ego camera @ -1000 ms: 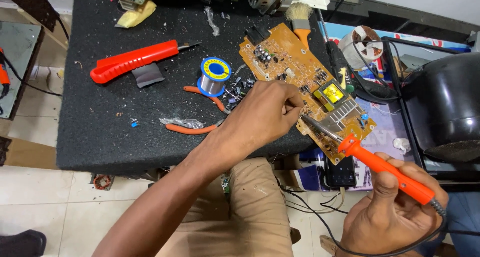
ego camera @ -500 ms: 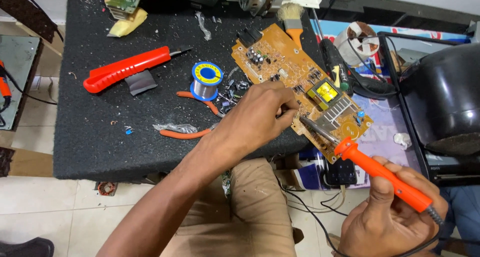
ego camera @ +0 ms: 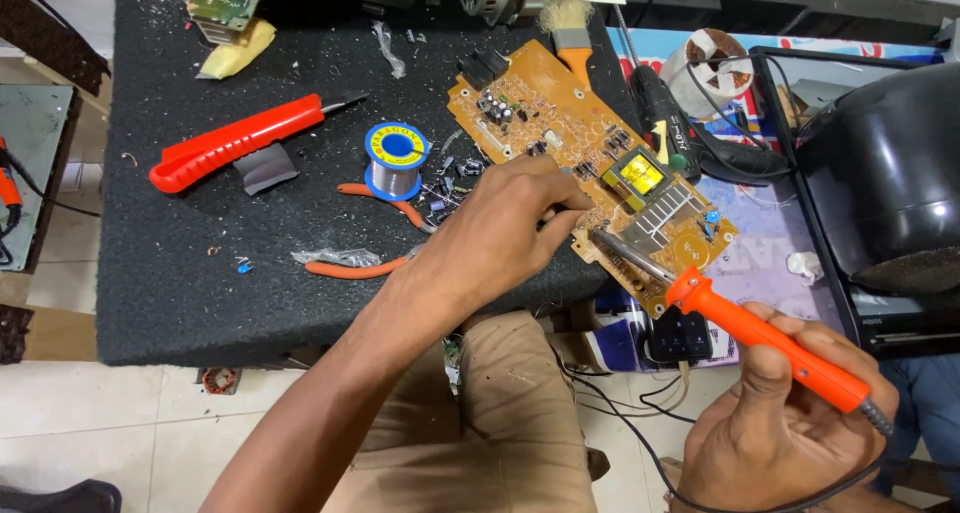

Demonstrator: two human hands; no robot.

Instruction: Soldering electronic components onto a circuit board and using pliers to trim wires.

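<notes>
Nearest, at five o'clock, the right hand [ego camera: 780, 423] grips one orange soldering iron [ego camera: 760, 333] (cord cut off below). The left hand [ego camera: 500, 223] pinches something hidden against one circuit board [ego camera: 590, 163], centre bench [ego camera: 170, 303]. One solder spool [ego camera: 396, 160] lies at eleven o'clock.

The light was bright, even and soft. The left hand [ego camera: 505, 223] cast only a faint shadow on the dark table [ego camera: 180, 283] beneath it. Beyond the right hand [ego camera: 790, 433], the black dome [ego camera: 885, 183] showed a dull sheen. Focus held sharp throughout, without visible blur.
</notes>
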